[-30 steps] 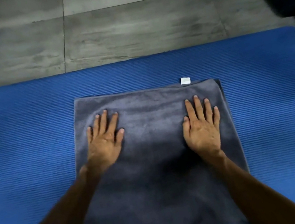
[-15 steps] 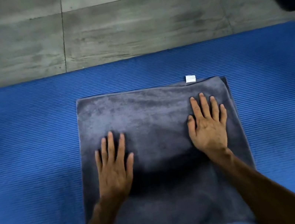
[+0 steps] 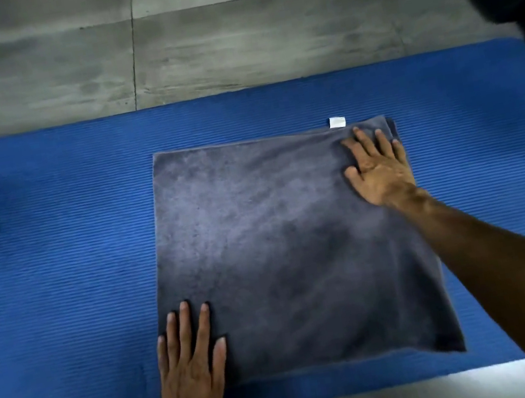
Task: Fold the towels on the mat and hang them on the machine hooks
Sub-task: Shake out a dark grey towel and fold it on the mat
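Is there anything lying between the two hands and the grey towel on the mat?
Nothing visible does. Both hands already lie flat on the towel: the left hand at its near left corner, the right hand near the far right corner, beside the white tag.

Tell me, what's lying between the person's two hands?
Only bare gray towel on the mat, as the head view shows; the left hand and right hand press opposite corners.

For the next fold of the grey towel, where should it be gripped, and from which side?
Probably pinch the grey towel at its right-edge corners and carry them leftward. The right hand lies flat by the far right corner near the white tag, the left hand flat on the near left corner, anchoring it on the mat.
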